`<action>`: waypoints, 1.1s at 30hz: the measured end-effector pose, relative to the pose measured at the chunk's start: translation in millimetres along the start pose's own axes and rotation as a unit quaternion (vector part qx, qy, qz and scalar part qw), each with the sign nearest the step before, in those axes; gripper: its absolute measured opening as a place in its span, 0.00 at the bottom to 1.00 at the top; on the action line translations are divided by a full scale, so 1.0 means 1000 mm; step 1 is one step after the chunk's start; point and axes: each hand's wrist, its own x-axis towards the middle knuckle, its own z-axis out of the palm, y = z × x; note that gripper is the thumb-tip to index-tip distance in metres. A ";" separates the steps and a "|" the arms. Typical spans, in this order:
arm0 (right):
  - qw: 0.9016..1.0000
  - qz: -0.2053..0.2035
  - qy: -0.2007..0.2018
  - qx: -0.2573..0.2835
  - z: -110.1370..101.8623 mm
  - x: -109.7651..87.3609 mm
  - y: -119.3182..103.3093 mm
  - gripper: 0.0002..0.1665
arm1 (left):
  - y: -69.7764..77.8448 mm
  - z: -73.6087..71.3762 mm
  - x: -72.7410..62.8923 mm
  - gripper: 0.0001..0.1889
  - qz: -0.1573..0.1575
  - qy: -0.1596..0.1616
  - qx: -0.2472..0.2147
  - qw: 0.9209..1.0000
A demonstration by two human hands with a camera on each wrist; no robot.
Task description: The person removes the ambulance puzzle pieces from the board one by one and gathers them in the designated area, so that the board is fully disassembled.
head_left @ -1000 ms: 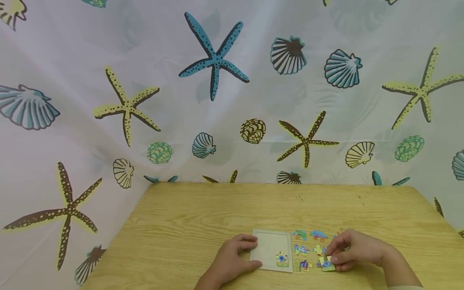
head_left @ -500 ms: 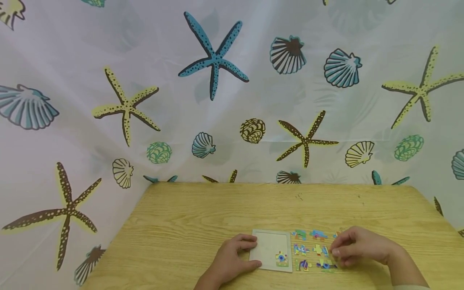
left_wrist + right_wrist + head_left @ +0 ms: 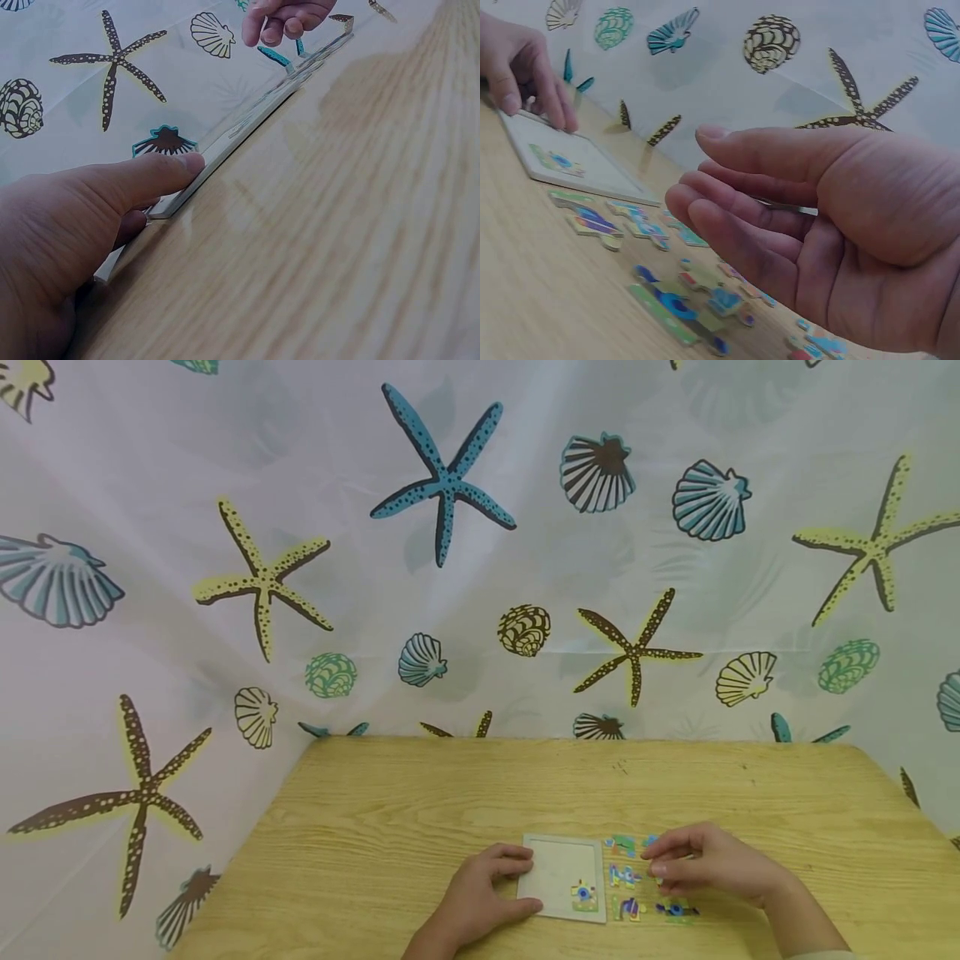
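Observation:
At the left edge of a pale puzzle tray [image 3: 558,860], my left hand [image 3: 480,893] grips the frame, its thumb on the near corner, as the left wrist view shows. One puzzle piece with a blue round shape [image 3: 585,896] lies in the tray's lower right corner. Over the loose pieces to the right hovers my right hand [image 3: 708,864], fingers loosely bent. Nothing shows between its thumb and fingers in the right wrist view. Beneath it lies a green-edged piece with a blue circle [image 3: 676,304]. The hand hides some pieces in the head view.
Several more loose puzzle pieces lie in rows right of the tray, among them a purple one [image 3: 628,908] and a green one [image 3: 622,846]. The wooden table [image 3: 420,802] ends against a white cloth [image 3: 495,693] printed with starfish and shells.
My right hand has let go of the blue-and-green puzzle piece, which now lies in the near row. The hand drew right, then moved left and up over the pieces. My left hand stays put.

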 end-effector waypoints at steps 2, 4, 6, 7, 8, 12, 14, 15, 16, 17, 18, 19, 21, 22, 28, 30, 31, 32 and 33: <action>1.000 0.002 0.001 -0.004 0.006 0.005 0.000 0.24 | 0.000 0.000 0.000 0.27 -0.003 -0.001 -0.001 1.000; 1.000 0.004 0.002 -0.004 0.013 0.009 -0.001 0.24 | 0.001 0.000 0.000 0.28 -0.004 -0.002 -0.003 1.000; 1.000 0.011 0.004 0.006 0.020 0.013 -0.002 0.25 | 0.001 -0.001 0.000 0.28 -0.004 -0.002 -0.005 1.000; 1.000 0.014 0.005 0.011 0.023 0.015 -0.003 0.25 | 0.001 -0.001 0.000 0.28 -0.004 -0.001 -0.006 1.000; 1.000 0.016 0.005 0.018 0.027 0.017 -0.004 0.26 | 0.001 -0.001 0.000 0.28 -0.004 -0.001 -0.006 1.000; 0.999 0.018 0.013 0.030 0.040 0.023 -0.007 0.28 | 0.001 -0.001 0.000 0.28 -0.001 0.002 -0.004 1.000; 1.000 0.011 0.018 0.016 0.045 0.026 -0.009 0.28 | 0.001 -0.001 0.000 0.28 0.001 0.002 0.000 1.000; 1.000 0.006 0.019 0.006 0.048 0.027 -0.010 0.27 | 0.001 -0.001 0.000 0.28 0.002 0.002 0.002 1.000; 1.000 -0.001 0.021 -0.007 0.051 0.029 -0.010 0.27 | 0.001 -0.001 0.000 0.28 0.002 0.001 0.002 1.000; 1.000 -0.007 0.021 -0.017 0.053 0.030 -0.011 0.26 | 0.001 -0.001 0.000 0.28 0.002 0.001 0.002 1.000; 0.999 -0.013 0.021 -0.026 0.056 0.031 -0.011 0.26 | 0.001 -0.001 0.000 0.28 0.003 0.001 0.003 1.000; 0.999 -0.017 0.023 -0.032 0.059 0.032 -0.011 0.25 | 0.001 -0.001 0.000 0.28 0.004 0.000 0.003 1.000; 0.999 -0.024 0.022 -0.035 0.064 0.034 -0.012 0.26 | 0.002 -0.001 0.000 0.28 0.004 -0.001 0.001 1.000; 0.999 -0.027 0.022 -0.035 0.066 0.034 -0.013 0.26 | 0.002 -0.001 0.000 0.28 0.003 -0.002 -0.001 1.000; 0.998 -0.028 0.028 -0.043 0.078 0.036 -0.015 0.25 | 0.003 -0.002 0.000 0.28 -0.001 -0.005 -0.003 1.000; 0.998 -0.025 0.030 -0.042 0.080 0.036 -0.014 0.24 | 0.003 -0.002 0.000 0.28 -0.001 -0.005 -0.002 1.000; 0.998 -0.023 0.030 -0.042 0.080 0.037 -0.014 0.24 | 0.003 -0.002 0.000 0.28 -0.001 -0.005 -0.002 1.000; 0.998 -0.021 0.031 -0.042 0.080 0.037 -0.013 0.24 | 0.003 -0.002 0.000 0.28 0.000 -0.005 -0.003 1.000; 0.998 -0.018 0.032 -0.043 0.080 0.037 -0.013 0.24 | 0.002 -0.002 0.000 0.28 0.000 -0.004 -0.003 1.000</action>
